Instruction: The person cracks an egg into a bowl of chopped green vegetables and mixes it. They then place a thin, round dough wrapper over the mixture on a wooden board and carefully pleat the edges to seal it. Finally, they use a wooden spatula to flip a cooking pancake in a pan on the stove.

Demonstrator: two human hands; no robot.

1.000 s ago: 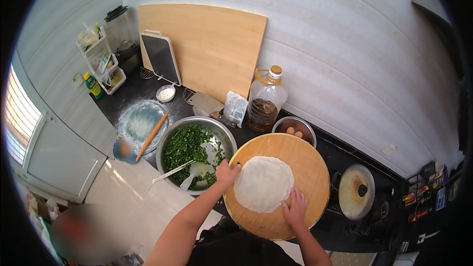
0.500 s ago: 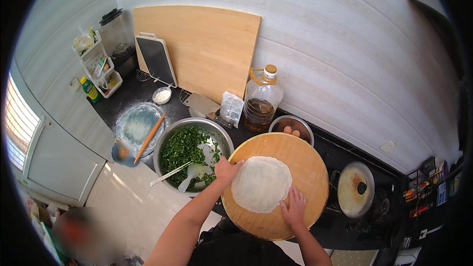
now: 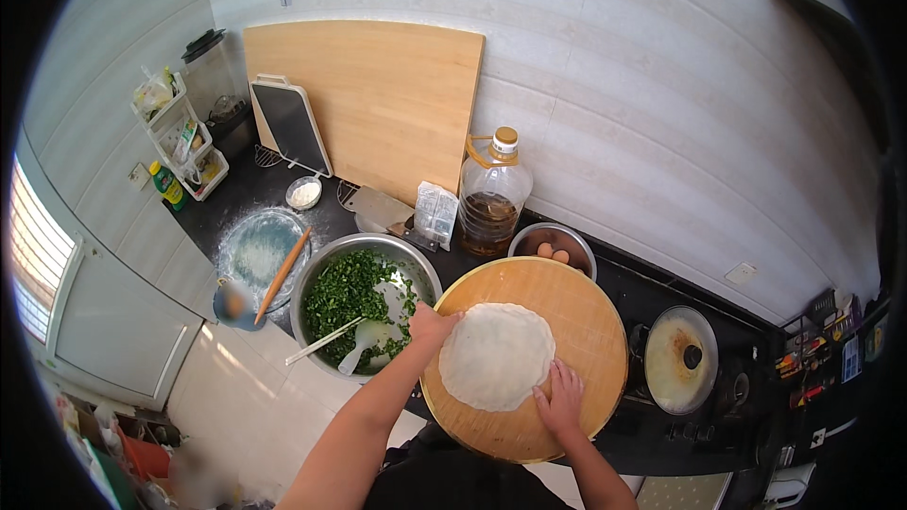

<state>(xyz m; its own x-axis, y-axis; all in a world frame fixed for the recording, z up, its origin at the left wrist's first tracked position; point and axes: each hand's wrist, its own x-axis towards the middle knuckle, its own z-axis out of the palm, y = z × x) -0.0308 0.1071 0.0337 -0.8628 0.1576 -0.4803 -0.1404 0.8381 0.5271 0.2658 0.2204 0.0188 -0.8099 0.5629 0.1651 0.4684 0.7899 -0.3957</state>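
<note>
A flat, pale round of dough (image 3: pixel 498 357) with a crimped-looking rim lies on a round wooden board (image 3: pixel 586 321). My left hand (image 3: pixel 433 324) reaches over the board's left side. Its fingers are closed together at the dough's upper left edge, and their tips are partly hidden. At the dough's lower right edge is my right hand (image 3: pixel 562 399), its fingers stretched out and its thumb touching the rim. Just left of the board stands a metal bowl (image 3: pixel 430 274) of chopped greens (image 3: pixel 340 297), with a white spatula (image 3: pixel 359 349) and chopsticks (image 3: pixel 316 344) in it.
A lidded pan (image 3: pixel 673 382) sits on the stove at right. Behind the board are a bowl of eggs (image 3: pixel 556 253) and a big oil bottle (image 3: pixel 491 203). At left, a rolling pin (image 3: pixel 283 269) lies on a floured round surface (image 3: pixel 255 241), near a cleaver (image 3: pixel 378 208).
The view has shifted slightly, so the scene sits a little differently in the picture. Both hands stay at the dough's edges, with hardly any visible movement.
</note>
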